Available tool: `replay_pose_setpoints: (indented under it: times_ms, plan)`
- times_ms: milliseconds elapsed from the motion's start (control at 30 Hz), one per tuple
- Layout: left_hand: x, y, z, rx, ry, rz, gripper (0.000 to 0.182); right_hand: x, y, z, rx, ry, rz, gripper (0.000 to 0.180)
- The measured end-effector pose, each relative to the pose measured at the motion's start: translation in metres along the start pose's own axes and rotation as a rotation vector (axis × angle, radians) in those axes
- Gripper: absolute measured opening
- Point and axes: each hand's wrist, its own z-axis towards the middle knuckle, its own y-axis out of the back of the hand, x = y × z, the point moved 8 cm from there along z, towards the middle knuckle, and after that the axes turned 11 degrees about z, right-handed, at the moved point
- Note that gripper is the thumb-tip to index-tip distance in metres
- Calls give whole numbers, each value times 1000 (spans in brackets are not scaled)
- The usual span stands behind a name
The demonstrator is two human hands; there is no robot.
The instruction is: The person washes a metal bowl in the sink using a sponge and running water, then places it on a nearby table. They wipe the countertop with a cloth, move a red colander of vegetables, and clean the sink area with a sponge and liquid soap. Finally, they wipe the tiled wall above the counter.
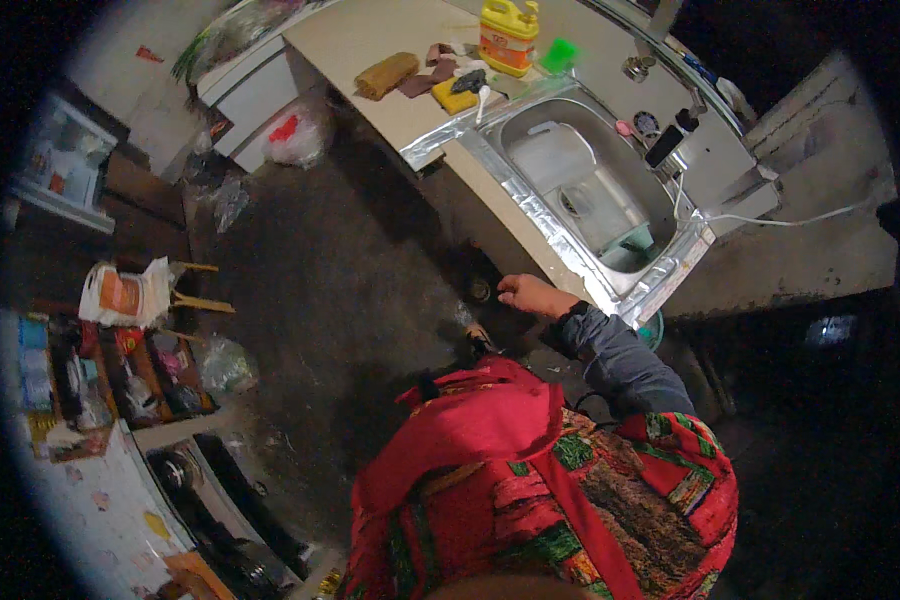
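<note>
My right hand (536, 295) hangs beside the front edge of the counter, near the right corner of a steel sink (525, 196) edged with foil tape. Its fingers are loosely curled, and nothing shows in them. My left hand is out of view. Inside the sink lie a translucent container (604, 196) and a pale green piece (630, 244) that may be plastic. On the counter left of the sink are a yellow cloth or sponge (450, 97), a dark scrubber (469, 81), a white-handled utensil (483, 103) and a brown folded towel (387, 75).
A yellow pump jug (508, 37) and a bright green item (559, 55) stand behind the cloths. A black fixture (667, 142) and a white cable (780, 221) are by the sink. Shelves (131, 375), a paper-roll pack (124, 292) and plastic bags (229, 364) line the left.
</note>
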Motion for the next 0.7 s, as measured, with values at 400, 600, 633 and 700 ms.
replay_pose_setpoints:
  times_ms: [400, 600, 633, 700]
  plan:
    - [-74, 71, 70, -22, 90, -44, 23, -21, 66, 65, -32, -46, 254, 27]
    - [-75, 69, 68, -56, 171, -113, 23, -10, 100, 110, -25, -98, 327, 30]
    - [-72, 67, 68, -56, 183, -117, 23, -3, 105, 121, -68, -59, 240, 31]
    - [-67, 64, 74, -40, 187, -115, 23, 6, 104, 135, -34, -50, 217, 30]
